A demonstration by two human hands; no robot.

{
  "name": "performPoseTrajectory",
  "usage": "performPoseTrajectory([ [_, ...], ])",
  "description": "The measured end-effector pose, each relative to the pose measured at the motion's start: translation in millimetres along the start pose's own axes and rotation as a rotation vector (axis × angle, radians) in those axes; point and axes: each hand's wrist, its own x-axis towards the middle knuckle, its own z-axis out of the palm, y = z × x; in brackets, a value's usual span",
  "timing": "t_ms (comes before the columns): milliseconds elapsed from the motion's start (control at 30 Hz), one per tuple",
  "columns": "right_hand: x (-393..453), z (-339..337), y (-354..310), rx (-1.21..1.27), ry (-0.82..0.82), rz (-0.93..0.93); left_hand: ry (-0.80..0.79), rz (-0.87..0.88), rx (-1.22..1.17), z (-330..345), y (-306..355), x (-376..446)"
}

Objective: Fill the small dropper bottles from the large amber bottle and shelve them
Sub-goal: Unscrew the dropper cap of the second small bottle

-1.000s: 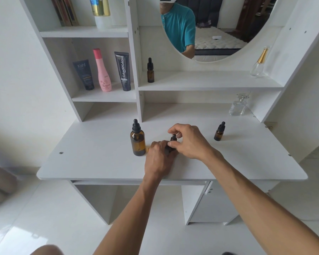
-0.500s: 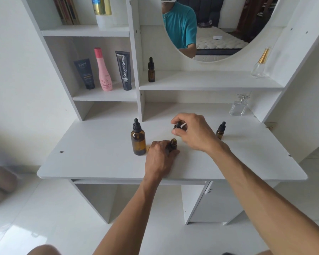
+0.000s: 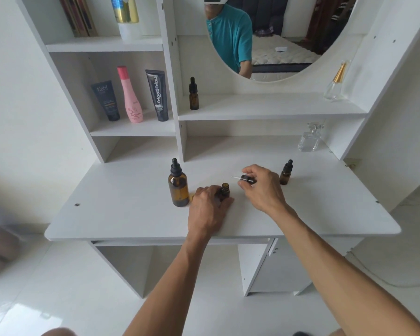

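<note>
The large amber bottle (image 3: pixel 178 187) stands capped on the white desk (image 3: pixel 121 209). Just right of it my left hand (image 3: pixel 210 207) grips a small amber dropper bottle (image 3: pixel 224 191) that stands open on the desk. My right hand (image 3: pixel 261 187) holds that bottle's black dropper cap (image 3: pixel 246 178) a little above the desk, glass pipette pointing left. A second small capped dropper bottle (image 3: pixel 286 172) stands to the right. A third one (image 3: pixel 193 94) stands on the shelf (image 3: pixel 272 110) under the mirror.
Two dark tubes (image 3: pixel 106 100) and a pink bottle (image 3: pixel 130 95) fill the left shelf compartment. A clear glass perfume bottle (image 3: pixel 309 138) stands at the desk's back right, another with a gold cap (image 3: pixel 335 81) on the mirror shelf's right end.
My right hand unscrewed the dropper cap from the small bottle, lifted it off and carried it to the right. My left hand stayed on the bottle.
</note>
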Motion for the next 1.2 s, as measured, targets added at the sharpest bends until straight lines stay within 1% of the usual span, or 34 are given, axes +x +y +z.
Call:
performPoseTrajectory([
  [133, -5.8, 17.0, 12.3, 0.002, 0.031, 0.018, -0.002, -0.002, -0.003, 0.6, -0.6, 0.1],
  [367, -9.9, 27.8, 22.5, 0.010, 0.073, 0.010, -0.006, -0.006, -0.017, 1.7, -2.3, 0.5],
  [1200, -9.1, 30.3, 28.5, 0.024, 0.059, 0.044, -0.005, -0.002, -0.043, 0.9, -0.5, -0.7],
])
